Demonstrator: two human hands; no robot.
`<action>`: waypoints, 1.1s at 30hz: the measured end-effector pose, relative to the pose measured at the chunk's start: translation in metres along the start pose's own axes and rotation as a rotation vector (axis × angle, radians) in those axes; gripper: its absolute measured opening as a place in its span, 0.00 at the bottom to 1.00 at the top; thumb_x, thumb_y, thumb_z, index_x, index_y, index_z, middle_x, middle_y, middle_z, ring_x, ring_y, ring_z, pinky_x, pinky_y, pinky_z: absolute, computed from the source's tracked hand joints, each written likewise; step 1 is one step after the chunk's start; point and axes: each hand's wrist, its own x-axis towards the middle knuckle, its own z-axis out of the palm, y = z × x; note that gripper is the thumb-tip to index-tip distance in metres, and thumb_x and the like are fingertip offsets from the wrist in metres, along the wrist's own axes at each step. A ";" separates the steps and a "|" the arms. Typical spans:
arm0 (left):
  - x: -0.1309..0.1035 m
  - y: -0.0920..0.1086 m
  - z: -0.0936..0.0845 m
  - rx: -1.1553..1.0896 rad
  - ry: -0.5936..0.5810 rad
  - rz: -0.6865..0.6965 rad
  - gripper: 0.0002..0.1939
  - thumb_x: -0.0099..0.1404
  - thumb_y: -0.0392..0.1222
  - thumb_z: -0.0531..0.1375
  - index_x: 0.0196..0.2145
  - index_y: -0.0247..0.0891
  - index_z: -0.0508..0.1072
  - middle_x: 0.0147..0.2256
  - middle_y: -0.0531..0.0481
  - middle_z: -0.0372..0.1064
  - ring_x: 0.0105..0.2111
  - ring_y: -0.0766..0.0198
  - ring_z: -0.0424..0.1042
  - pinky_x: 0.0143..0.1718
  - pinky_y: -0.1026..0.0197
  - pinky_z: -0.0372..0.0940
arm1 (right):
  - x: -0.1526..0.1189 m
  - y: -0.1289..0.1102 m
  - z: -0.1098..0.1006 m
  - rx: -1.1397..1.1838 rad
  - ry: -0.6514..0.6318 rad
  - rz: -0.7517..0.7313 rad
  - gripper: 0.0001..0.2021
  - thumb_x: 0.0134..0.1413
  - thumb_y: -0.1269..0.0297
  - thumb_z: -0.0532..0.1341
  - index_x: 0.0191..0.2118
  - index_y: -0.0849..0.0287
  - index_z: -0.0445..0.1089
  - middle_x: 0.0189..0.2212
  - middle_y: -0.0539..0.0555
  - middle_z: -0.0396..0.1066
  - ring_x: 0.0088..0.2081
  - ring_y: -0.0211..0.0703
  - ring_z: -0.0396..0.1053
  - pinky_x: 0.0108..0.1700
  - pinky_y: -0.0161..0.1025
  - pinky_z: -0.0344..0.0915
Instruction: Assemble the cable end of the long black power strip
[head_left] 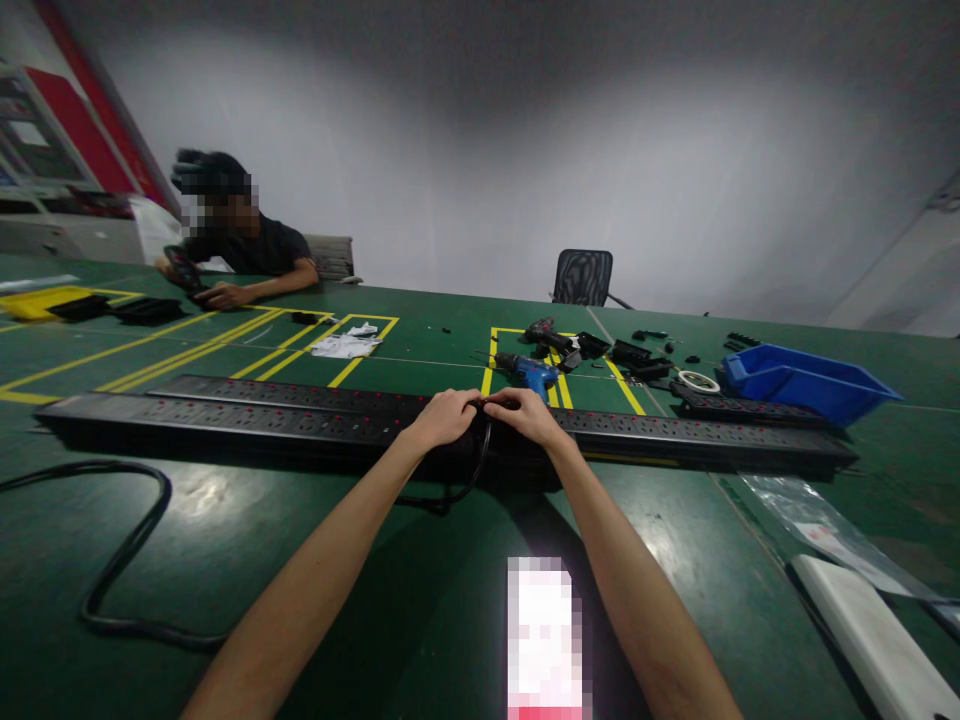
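Long black power strips (247, 418) with rows of outlets and small red marks lie side by side across the green table. At their middle, my left hand (448, 416) and my right hand (525, 412) meet, with thumbs and fingers pinched together. Whatever is between the fingertips is small and mostly hidden. A black cable (484, 455) rises to the spot between my hands and bends down to the left onto the table. Just beyond my right hand lies a blue power drill (531, 372).
A person (255, 240) sits across the table at left, handling a dark tool. A blue bin (810, 380), a white tape roll (697, 381) and black parts (641, 360) lie at right. Thick cable (127, 560) loops at front left; a plastic bag (825, 525) lies front right.
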 end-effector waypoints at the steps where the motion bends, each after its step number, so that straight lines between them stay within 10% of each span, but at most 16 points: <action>1: 0.000 0.000 0.000 -0.004 -0.001 0.000 0.19 0.68 0.37 0.49 0.51 0.44 0.73 0.48 0.48 0.74 0.48 0.56 0.72 0.51 0.56 0.63 | 0.000 -0.001 -0.001 -0.003 -0.006 -0.008 0.17 0.57 0.51 0.62 0.44 0.59 0.77 0.40 0.55 0.77 0.43 0.47 0.72 0.48 0.40 0.65; 11: 0.001 -0.001 0.002 -0.015 -0.001 -0.023 0.19 0.67 0.37 0.49 0.51 0.44 0.73 0.48 0.48 0.75 0.48 0.55 0.73 0.51 0.56 0.63 | -0.004 0.000 -0.002 -0.070 -0.039 -0.086 0.21 0.46 0.73 0.62 0.49 0.58 0.73 0.45 0.53 0.75 0.45 0.45 0.71 0.50 0.40 0.64; 33: 0.004 -0.001 0.001 -0.045 -0.013 0.002 0.19 0.67 0.36 0.49 0.50 0.45 0.74 0.48 0.50 0.75 0.47 0.58 0.73 0.50 0.59 0.63 | -0.009 -0.020 0.006 -0.655 -0.049 -0.055 0.16 0.58 0.63 0.61 0.51 0.59 0.69 0.42 0.60 0.73 0.46 0.49 0.67 0.47 0.39 0.60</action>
